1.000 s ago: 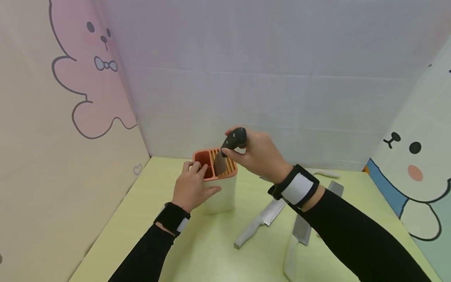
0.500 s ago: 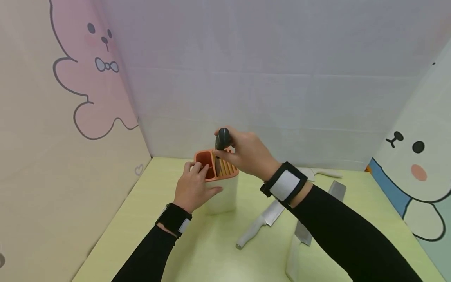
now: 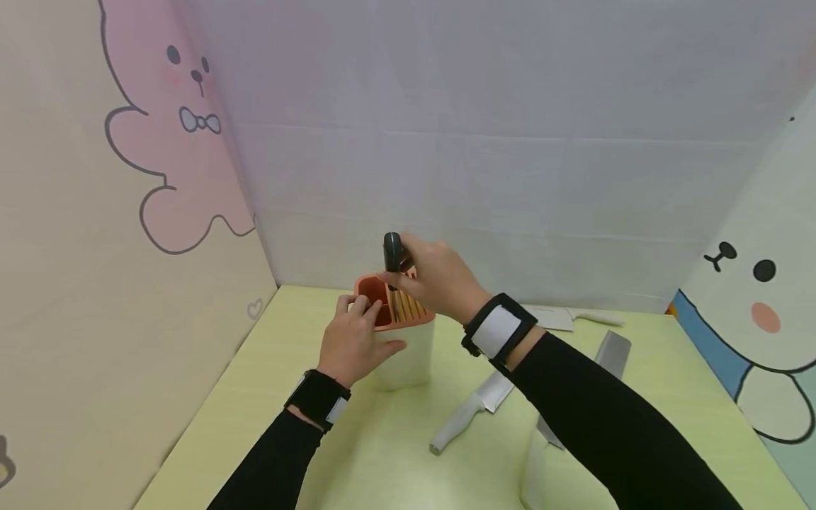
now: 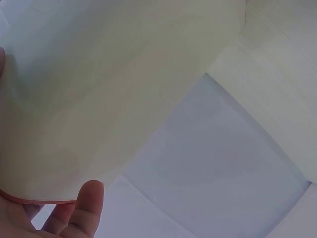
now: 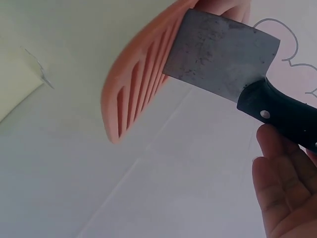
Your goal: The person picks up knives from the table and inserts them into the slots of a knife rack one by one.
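Observation:
In the head view, my right hand [image 3: 443, 280] holds a small cleaver by its dark handle [image 3: 392, 251], above the slotted side of a knife holder [image 3: 404, 361]. The holder is cream with an orange top. Seen in the right wrist view, the cleaver's broad, stained blade [image 5: 223, 54] meets the orange slots [image 5: 138, 87]; how deep it sits is hard to tell. My left hand [image 3: 350, 340] grips the holder's rim, fingers over the open compartment and thumb against the outer wall. The left wrist view shows the holder's smooth wall [image 4: 109, 99] and a few fingertips [image 4: 89, 203].
A white-handled knife [image 3: 468, 418] lies on the yellow table just right of the holder. Behind the right forearm are another white-handled knife [image 3: 596, 317] and a grey blade [image 3: 613, 354]. A pale handle [image 3: 534, 471] lies near the front. A light cloth wall [image 3: 478, 184] stands behind.
My right hand has moved left with the cleaver, and the handle has turned more upright. Less of the blade shows above the slots. My left hand keeps its grip on the holder.

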Demonstrator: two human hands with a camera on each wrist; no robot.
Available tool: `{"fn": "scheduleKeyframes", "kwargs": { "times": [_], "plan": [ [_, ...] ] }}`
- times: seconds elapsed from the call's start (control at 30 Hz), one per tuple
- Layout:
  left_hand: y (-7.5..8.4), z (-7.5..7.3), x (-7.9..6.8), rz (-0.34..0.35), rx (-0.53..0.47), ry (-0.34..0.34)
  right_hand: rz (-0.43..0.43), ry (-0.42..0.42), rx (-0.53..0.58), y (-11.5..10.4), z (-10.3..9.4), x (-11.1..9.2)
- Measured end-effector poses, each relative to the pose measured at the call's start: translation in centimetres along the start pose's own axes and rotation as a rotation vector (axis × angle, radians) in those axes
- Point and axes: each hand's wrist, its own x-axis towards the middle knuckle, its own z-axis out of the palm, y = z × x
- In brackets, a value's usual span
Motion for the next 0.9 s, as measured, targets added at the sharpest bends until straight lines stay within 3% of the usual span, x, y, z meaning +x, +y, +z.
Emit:
{"fn": "scheduleKeyframes", "kwargs": {
  "times": [0.9],
  "plan": [
    [-0.3, 0.4, -0.2, 0.014, -0.003, 0.042, 0.072, -0.034, 0.035, 1.9, 4.1, -1.3]
  ]
}}
